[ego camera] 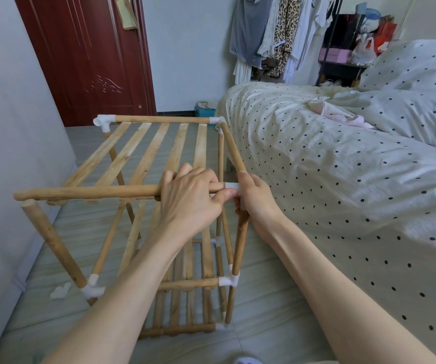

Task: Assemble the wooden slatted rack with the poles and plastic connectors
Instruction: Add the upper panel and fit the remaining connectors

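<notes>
Gripping one pole (88,192), two hands.

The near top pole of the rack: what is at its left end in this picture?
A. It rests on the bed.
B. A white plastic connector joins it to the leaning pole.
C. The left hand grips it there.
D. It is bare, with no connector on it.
D: the near top pole ends in bare wood at the left, apart from the leaning pole below it, while the left hand grips it near its right end.

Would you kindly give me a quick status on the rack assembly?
Left hand grips front pole. Right hand holds corner connector. Pole's left end free, upright pole below it uncapped. Nothing in the way.
</notes>
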Motion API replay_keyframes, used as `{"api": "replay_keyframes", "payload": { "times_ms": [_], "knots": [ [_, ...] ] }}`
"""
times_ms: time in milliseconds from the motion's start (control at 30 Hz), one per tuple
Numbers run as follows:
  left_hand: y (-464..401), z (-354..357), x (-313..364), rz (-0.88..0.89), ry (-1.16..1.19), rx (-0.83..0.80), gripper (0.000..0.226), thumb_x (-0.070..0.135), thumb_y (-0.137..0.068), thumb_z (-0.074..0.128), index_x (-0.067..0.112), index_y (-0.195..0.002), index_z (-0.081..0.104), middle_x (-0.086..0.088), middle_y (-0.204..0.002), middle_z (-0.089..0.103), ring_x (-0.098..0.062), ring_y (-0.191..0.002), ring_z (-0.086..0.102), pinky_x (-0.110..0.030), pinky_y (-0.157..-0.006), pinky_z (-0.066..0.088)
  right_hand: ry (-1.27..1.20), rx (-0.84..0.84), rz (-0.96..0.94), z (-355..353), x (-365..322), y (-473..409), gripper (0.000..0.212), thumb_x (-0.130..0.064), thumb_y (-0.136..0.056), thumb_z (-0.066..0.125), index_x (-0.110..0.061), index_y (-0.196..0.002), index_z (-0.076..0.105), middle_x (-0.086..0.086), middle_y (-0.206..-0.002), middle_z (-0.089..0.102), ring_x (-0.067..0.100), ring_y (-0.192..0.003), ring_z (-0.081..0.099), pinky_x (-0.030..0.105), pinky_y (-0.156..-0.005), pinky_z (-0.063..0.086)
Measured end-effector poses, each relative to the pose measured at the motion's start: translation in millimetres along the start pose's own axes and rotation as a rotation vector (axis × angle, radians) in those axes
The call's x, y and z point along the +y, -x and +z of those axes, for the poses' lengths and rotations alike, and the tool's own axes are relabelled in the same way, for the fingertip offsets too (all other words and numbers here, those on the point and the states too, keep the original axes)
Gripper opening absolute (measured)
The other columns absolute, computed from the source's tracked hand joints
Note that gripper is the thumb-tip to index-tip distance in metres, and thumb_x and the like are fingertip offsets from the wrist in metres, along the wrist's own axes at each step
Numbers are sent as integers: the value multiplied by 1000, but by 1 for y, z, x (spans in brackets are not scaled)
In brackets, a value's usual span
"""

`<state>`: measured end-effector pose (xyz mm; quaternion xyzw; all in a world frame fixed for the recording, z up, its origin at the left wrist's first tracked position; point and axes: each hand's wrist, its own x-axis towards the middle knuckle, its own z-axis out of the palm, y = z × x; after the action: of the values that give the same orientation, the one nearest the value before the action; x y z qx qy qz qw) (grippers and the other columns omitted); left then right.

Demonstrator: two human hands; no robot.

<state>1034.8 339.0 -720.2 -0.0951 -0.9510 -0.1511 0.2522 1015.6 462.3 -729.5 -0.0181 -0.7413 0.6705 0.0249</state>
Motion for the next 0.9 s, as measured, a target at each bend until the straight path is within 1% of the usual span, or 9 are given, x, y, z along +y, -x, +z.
{"api": "replay_keyframes", "payload": {
  "times_ms": [267,400,467,567,633,700,767,833,900],
  "knots": [
    [-5,7,5,40,-48,64,33,59,-88,47,26,-84,55,13,-89,59,-11,-95,44,-30,-78,19,0,47,-8,-2,2,-8,24,-25,-97,33,-12,-81,45,3,-71,42,14,-60,39,26,-54,37],
    [-5,7,3,59,-54,97,32,55,-88,49,25,-79,54,12,-86,60,-13,-91,47,-32,-76,18,-7,77,-19,2,3,-10,27,-26,-97,34,-17,-74,44,-1,-72,45,12,-64,42,29,-65,37],
    [-4,8,3,65,-65,109,32,54,-87,51,24,-78,56,11,-83,60,-14,-88,47,-32,-75,18,-1,86,-21,3,3,-9,27,-26,-97,34,-17,-73,44,-2,-72,44,13,-66,41,31,-67,37],
    [-5,11,3,83,-63,129,33,52,-87,52,23,-75,57,11,-77,60,-15,-84,48,-33,-74,18,13,110,-31,2,3,-10,28,-24,-96,34,-15,-71,43,0,-71,43,15,-66,40,33,-66,37],
    [-3,12,2,93,-56,154,36,54,-85,48,22,-71,57,10,-72,60,-17,-79,50,-34,-74,20,5,107,-24,2,3,-8,26,-25,-96,34,-17,-73,43,-1,-71,44,13,-64,41,29,-63,37],
    [0,12,0,97,-57,174,42,57,-84,39,21,-69,56,9,-69,60,-18,-76,50,-35,-74,21,-26,54,26,1,2,-5,23,-25,-96,35,-17,-77,44,0,-70,44,12,-60,40,26,-57,36],
    [4,12,-2,115,-53,185,46,58,-84,34,21,-70,57,9,-68,60,-19,-75,50,-35,-75,21,-148,-34,121,-3,-2,-2,20,-25,-95,39,-13,-85,50,2,-65,44,13,-55,39,26,-55,33],
    [7,10,-2,116,-47,158,49,60,-84,30,21,-73,57,9,-72,60,-19,-78,49,-35,-76,20,-266,-140,213,-10,-9,-4,20,-23,-93,41,-9,-95,55,4,-64,48,14,-53,40,28,-55,32],
    [8,10,2,91,-43,110,53,62,-84,25,22,-80,59,10,-79,61,-18,-86,48,-34,-78,20,-260,-191,265,-15,-16,-10,19,-19,-91,43,-7,-99,56,6,-70,50,15,-54,42,27,-55,33]
  ]
}}
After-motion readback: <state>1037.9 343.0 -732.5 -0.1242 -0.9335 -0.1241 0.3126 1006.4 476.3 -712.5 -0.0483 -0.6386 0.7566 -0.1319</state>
